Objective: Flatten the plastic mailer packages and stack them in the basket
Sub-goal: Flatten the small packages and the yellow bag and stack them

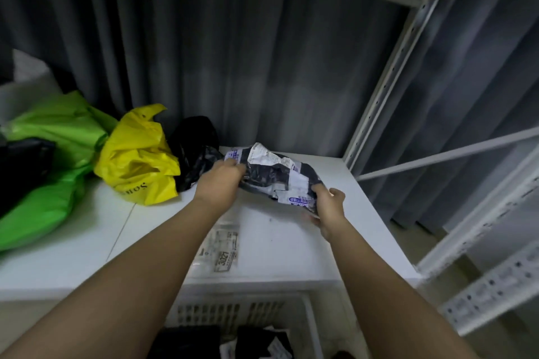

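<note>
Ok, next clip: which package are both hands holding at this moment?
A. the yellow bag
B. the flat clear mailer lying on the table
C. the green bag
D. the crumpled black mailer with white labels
D: the left hand and the right hand each grip an end of the crumpled black mailer, while the yellow bag and green bag lie untouched to the left.
</note>
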`<state>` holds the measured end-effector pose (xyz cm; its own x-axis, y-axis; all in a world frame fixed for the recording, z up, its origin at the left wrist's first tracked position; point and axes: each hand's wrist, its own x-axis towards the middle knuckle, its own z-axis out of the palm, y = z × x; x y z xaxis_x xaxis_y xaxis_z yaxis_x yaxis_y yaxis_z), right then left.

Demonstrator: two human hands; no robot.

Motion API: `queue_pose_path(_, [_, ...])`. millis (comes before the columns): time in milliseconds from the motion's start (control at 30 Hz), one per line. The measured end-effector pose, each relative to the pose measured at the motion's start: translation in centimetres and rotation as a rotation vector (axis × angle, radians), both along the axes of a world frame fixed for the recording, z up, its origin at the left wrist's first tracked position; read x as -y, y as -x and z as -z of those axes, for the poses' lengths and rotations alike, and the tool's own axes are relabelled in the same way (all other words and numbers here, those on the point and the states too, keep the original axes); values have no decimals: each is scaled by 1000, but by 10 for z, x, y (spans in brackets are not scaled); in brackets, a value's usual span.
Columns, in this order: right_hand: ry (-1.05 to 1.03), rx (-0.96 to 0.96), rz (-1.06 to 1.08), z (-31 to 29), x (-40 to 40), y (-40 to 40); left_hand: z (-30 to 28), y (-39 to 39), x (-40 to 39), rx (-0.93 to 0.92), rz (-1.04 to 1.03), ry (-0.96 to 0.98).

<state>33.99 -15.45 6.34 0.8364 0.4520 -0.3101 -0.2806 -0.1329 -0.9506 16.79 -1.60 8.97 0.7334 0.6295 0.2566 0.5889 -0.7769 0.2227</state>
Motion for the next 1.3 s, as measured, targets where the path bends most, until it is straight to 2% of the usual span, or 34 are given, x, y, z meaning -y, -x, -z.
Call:
queue_pose_path(133, [-149, -83, 16, -9, 11, 34, -14, 38, 15, 47, -64, -21])
queue_pose_path(300, [-320, -178, -11, -11, 25, 80, -4, 85, 29, 211, -97, 55])
queue_pose_path(367, [-370, -188, -37, -8, 29, 92, 5, 93, 32, 290, -146, 206])
queue_pose_path(500, [-429, -247, -84, 3, 39, 119, 21, 126, 35, 405, -326, 689])
queue_pose_path(667, [-420, -270, -119, 24, 44, 131, 47, 150, 24, 624, -377, 1170])
queue_pose_path(733, [-375, -239, -126, 31, 45, 133, 60, 156, 12, 630, -418, 1171])
queue_pose_path(867, [-170, -89, -219, 47, 47, 134, 46, 159, 18, 701, -360, 1150])
queue_pose_path(1000, [-83, -48, -342, 58, 33, 127, 60, 147, 6, 837, -312, 1086])
queue_pose_path(1133, [60, 161, -211, 64, 20, 109, 72, 123, -3, 914, -371, 989])
queue_pose_path(1300, [139, 291, -3, 70, 27, 75, 91, 79, -11, 856, -348, 845])
